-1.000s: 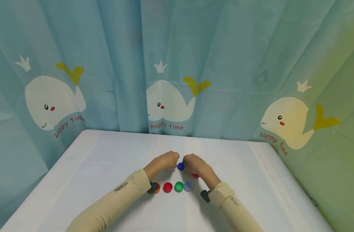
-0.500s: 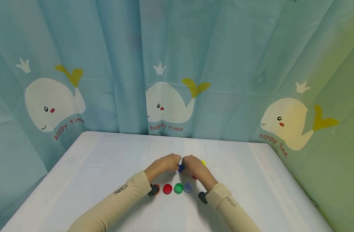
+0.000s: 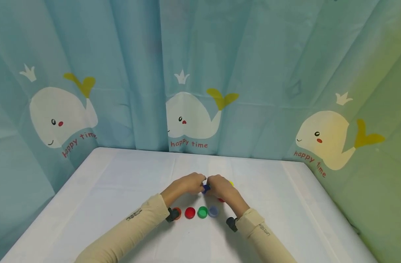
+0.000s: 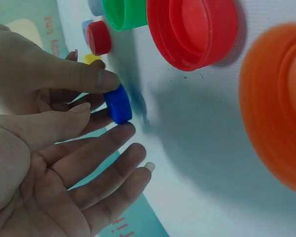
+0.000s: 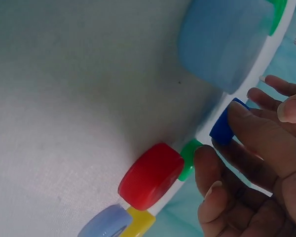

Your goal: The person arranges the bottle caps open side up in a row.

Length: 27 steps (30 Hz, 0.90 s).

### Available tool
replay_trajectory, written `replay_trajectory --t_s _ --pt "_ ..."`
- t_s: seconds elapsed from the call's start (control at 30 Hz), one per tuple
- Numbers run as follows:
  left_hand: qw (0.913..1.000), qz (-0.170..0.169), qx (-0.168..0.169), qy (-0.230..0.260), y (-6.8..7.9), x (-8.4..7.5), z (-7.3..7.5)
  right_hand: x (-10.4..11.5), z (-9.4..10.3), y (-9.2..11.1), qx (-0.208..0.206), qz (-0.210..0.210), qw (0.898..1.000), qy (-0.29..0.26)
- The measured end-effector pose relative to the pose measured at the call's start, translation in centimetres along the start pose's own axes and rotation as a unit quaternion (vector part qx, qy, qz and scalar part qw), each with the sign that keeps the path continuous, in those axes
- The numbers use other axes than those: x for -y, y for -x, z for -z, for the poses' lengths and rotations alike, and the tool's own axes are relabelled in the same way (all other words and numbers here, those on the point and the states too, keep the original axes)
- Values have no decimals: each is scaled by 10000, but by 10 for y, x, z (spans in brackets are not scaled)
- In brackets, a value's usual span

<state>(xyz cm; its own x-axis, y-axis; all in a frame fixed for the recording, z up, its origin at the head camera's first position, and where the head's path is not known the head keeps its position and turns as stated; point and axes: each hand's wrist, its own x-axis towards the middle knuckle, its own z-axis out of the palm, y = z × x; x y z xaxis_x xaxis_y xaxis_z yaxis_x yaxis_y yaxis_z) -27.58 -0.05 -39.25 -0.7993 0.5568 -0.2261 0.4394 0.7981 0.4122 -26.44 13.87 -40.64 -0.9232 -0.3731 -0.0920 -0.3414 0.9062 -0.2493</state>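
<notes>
My right hand (image 3: 221,186) pinches a small blue bottle cap (image 4: 119,104) between thumb and fingers, a little above the white table (image 3: 128,190). My left hand (image 3: 191,183) faces it from the left. In the left wrist view its fingers reach out nearly straight, one fingertip right at the cap's lower edge, and its thumb stands apart. Nearer me lie an orange cap (image 4: 271,113), a red cap (image 3: 190,212), a green cap (image 3: 202,212) and a pale blue cap (image 3: 213,211) in a row.
Beyond and beside my right hand stand another red cap (image 5: 150,177), a green cap (image 5: 188,159), a yellow cap (image 5: 139,222) and a light blue cap (image 5: 106,223), mostly hidden in the head view. A whale-print curtain (image 3: 266,73) hangs behind the table.
My left hand has moved slightly right, closing the gap to the blue cap. The blue cap has tilted in my right hand. The row of caps lies still.
</notes>
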Motion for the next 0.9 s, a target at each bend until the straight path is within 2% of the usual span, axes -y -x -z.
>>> replay_trajectory --t_s 0.17,0.33,0.5,0.7,0.9 --pt "9964 -359 -726 243 4 1 -4 -3 4 5 -198 90 9991 -358" --pt "9895 -312 -1299 548 11 2 -4 -5 10 11 -456 283 9942 -927" --pt "9839 -452 -1541 786 17 4 -1 -6 16 18 -630 517 9901 -1144" --pt "9767 -455 -1658 1281 27 4 -3 -5 16 25 -756 476 9864 -1382" --pt "9694 -508 -2013 1313 40 2 -6 -6 13 29 -921 464 9807 -1660"
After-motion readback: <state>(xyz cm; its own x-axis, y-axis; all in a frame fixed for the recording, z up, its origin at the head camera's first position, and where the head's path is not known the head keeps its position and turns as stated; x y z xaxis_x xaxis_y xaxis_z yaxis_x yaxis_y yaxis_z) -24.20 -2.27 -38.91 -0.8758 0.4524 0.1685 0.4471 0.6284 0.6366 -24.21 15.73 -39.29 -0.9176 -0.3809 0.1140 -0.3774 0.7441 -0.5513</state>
